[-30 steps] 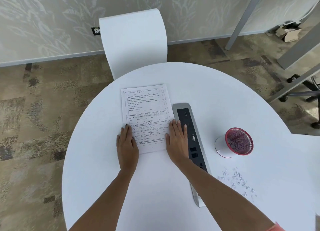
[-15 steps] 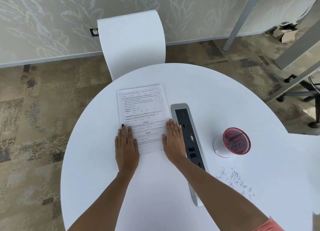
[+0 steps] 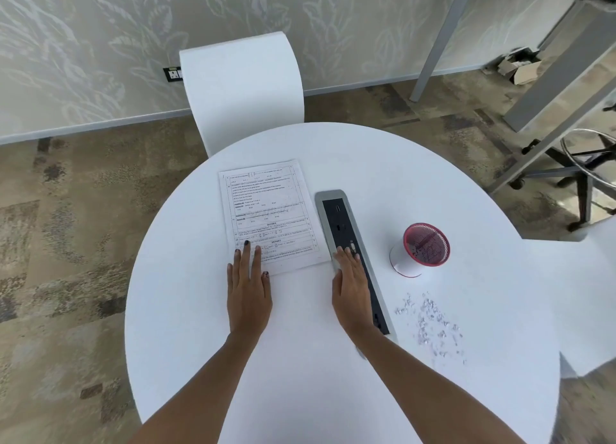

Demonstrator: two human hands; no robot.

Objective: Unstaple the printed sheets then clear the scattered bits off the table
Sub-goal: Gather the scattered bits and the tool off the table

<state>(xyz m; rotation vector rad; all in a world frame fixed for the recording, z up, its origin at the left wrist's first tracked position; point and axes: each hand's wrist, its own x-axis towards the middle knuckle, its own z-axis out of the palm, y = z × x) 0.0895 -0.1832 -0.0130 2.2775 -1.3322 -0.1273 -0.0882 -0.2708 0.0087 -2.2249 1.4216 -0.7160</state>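
White round table (image 3: 300, 393) over patterned carpet, with a white chair (image 3: 243, 87) tucked in on the far side against a leaf-print wall. Printed sheets (image 3: 270, 210) lie flat on the table's left-centre, long axis running away from the person. No staple is visible at this size, so I can't tell whether they are still joined. Left hand (image 3: 248, 287) is flat, fingers straight and slightly spread, with the fingertips resting on the near-left corner of the sheets. Right hand (image 3: 351, 287) is also flat, fingers straight and close together, holding nothing. It lies on the near part of the inset socket strip (image 3: 340, 217), just beside the sheets' near-right corner and seemingly off the paper; its fingertips are blurred. Scattered bits (image 3: 433, 327) sit in a loose patch right of the strip, spread toward the near-right edge. Key relation: the bits lie right of the right hand, across the strip, and well apart from the left hand, so the right hand is the nearer one for clearing. Red mesh cup (image 3: 425, 247) stands near the patch on its far side, mouth tilted toward the camera. It is likely the bin for a sweep, which would run along the strip's right side.
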